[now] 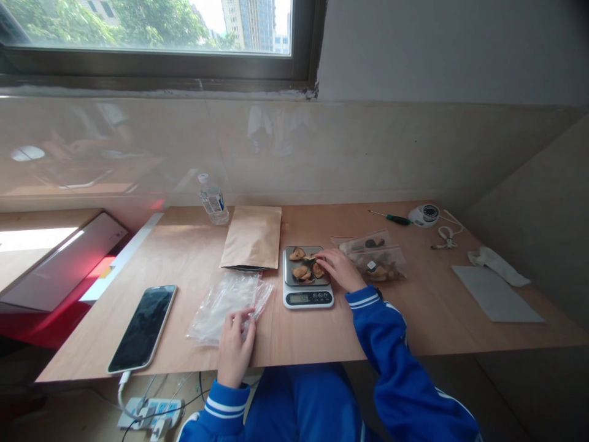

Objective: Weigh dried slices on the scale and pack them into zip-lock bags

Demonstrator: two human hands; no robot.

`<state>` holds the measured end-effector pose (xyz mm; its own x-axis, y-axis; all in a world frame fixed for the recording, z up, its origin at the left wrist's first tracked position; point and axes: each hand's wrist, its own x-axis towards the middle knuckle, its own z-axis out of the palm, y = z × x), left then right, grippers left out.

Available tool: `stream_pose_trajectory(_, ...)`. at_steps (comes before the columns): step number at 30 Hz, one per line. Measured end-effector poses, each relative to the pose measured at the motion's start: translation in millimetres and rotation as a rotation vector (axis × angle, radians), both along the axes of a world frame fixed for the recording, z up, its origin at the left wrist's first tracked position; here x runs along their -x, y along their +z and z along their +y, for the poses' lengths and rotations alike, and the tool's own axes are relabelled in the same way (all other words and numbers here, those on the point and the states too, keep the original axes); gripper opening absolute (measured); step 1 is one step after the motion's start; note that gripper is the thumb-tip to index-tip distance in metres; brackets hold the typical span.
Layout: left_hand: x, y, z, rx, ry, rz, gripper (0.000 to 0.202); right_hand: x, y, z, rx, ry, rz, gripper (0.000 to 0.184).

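A kitchen scale point(308, 299) with a steel plate carries several dried brown slices point(301, 272) with dark edges; I cannot tell their exact kind. My right hand point(339, 268) reaches over the plate from the right, its fingertips closed on a dried slice point(311, 257) near the back edge. Digits show on the scale's display, too small to read surely. Clear plastic bags point(223, 310) lie in a flat pile left of the scale. On their near right corner rests my left hand point(236, 347), fingers loosely bent and apart, holding nothing.
Behind the bags lies a brown paper pouch point(253, 236), near a water bottle point(213, 201). Filled zip bags point(380, 261) sit right of the scale. Farther right are a screwdriver point(396, 219), a white camera point(424, 215) and a grey sheet point(497, 294). A phone point(143, 328) charges at left.
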<state>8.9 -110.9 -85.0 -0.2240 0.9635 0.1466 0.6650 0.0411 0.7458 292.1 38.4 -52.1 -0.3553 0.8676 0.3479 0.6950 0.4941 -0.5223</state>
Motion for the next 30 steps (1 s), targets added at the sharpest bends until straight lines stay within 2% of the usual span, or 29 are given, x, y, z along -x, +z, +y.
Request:
stream_pose_trajectory(3,-0.1,0.0,0.1,0.000,-0.001,0.010,0.034,1.2,4.6,1.0,-0.006,-0.036,-0.010,0.027)
stream_pose_trajectory(8,-0.2,0.5,0.3,-0.011,-0.001,0.019,0.034,14.0,14.3,1.9,0.033,0.010,0.012,0.025)
stream_pose_trajectory(15,-0.5,0.9,0.7,-0.005,0.001,0.010,0.034,26.7,15.5,9.9,0.033,-0.097,-0.082,0.012)
stream_pose_trajectory(19,-0.3,1.3,0.3,-0.005,-0.005,0.002,0.034,16.3,20.4,9.5,-0.077,-0.229,0.035,0.016)
stream_pose_trajectory(22,-0.3,1.8,-0.1,0.001,-0.008,-0.004,0.034,-0.4,29.2,-10.6,-0.179,-0.359,0.148,0.020)
stream_pose_trajectory(25,-0.4,1.9,-0.2,0.003,-0.007,-0.003,0.033,-20.9,26.9,-47.1,-0.202,-0.350,0.117,0.023)
stream_pose_trajectory(27,-0.3,1.7,-0.2,0.000,-0.006,0.004,0.032,-33.3,13.7,-74.0,-0.189,-0.328,0.062,0.024)
stream_pose_trajectory(30,0.0,1.3,-0.2,-0.006,-0.004,0.016,0.032,-47.0,-15.6,-108.5,-0.145,-0.294,-0.013,0.026)
